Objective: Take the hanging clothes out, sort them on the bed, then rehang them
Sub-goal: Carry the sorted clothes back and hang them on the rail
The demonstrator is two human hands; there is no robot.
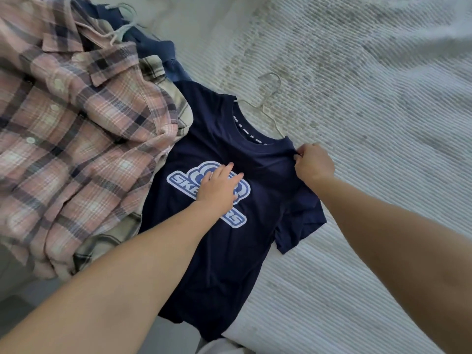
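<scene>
A navy T-shirt [229, 251] with a blue and white logo lies flat on the bed, front up, on a thin wire hanger [268, 98] whose hook sticks out past the collar. My left hand [219, 185] rests flat on the logo with straight fingers. My right hand [313, 162] pinches the shirt's shoulder seam beside the collar. To the left lies a pile topped by a pink plaid shirt [71, 139], with a beige plaid shirt [176, 103] and a blue garment [158, 49] under it.
The bed [370, 111] has a ribbed white cover and stretches to the right and far side. Light hangers [120, 24] poke out at the top of the pile. The bed's near edge runs along the bottom left.
</scene>
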